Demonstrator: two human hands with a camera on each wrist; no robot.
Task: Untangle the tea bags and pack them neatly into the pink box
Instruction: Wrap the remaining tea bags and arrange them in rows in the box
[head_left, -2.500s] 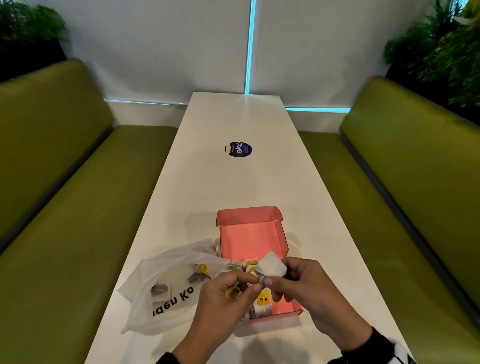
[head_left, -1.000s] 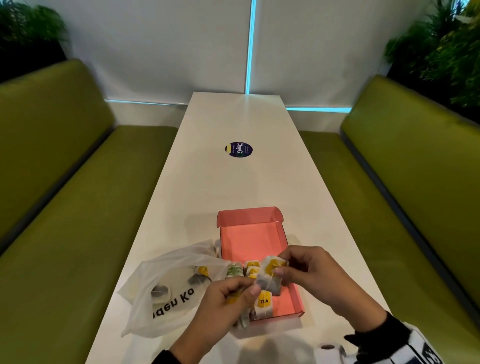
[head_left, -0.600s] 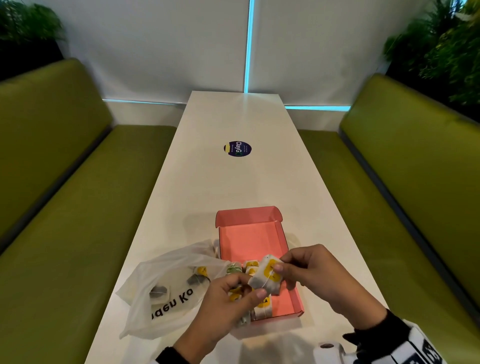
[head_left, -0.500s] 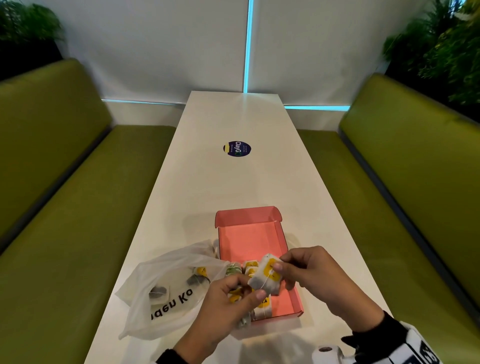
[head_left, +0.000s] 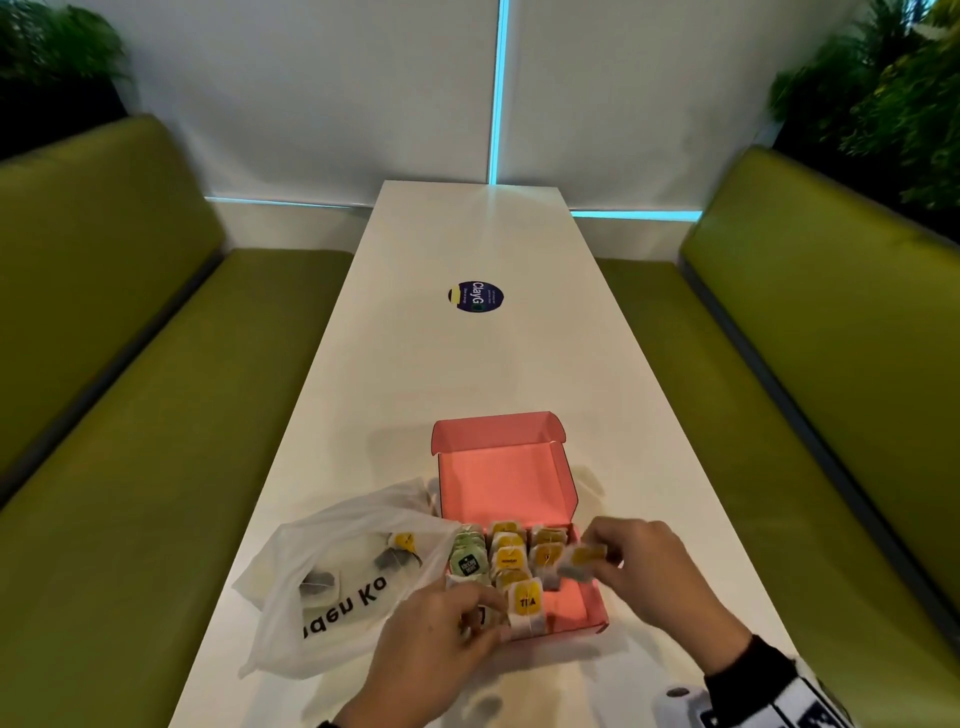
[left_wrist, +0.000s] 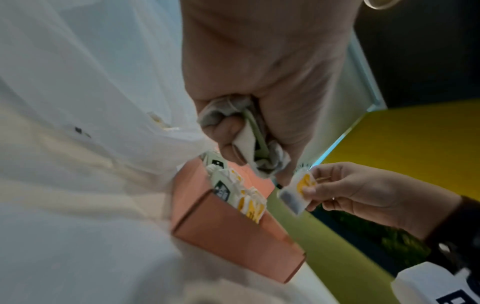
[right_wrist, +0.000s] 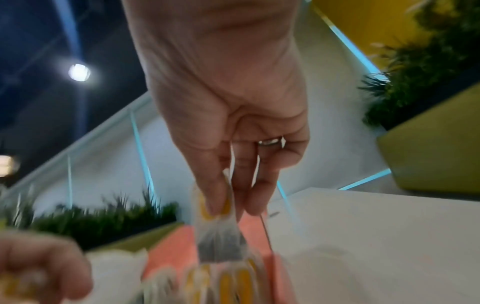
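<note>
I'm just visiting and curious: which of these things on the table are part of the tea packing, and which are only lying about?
Part of the job:
- pink box
- tea bag pinched by the right hand
- crumpled tea bags in the left hand
- plastic bag with more tea bags

Just there:
- round sticker
- green benches
- plants

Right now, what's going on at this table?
A person is packing tea bags into the pink box. The right hand pinches a yellow tea bag over the box's right side, where rows already stand. The left hand grips a crumpled bunch of bags at the box's near left corner. A plastic bag with more lies left of the box.
</note>
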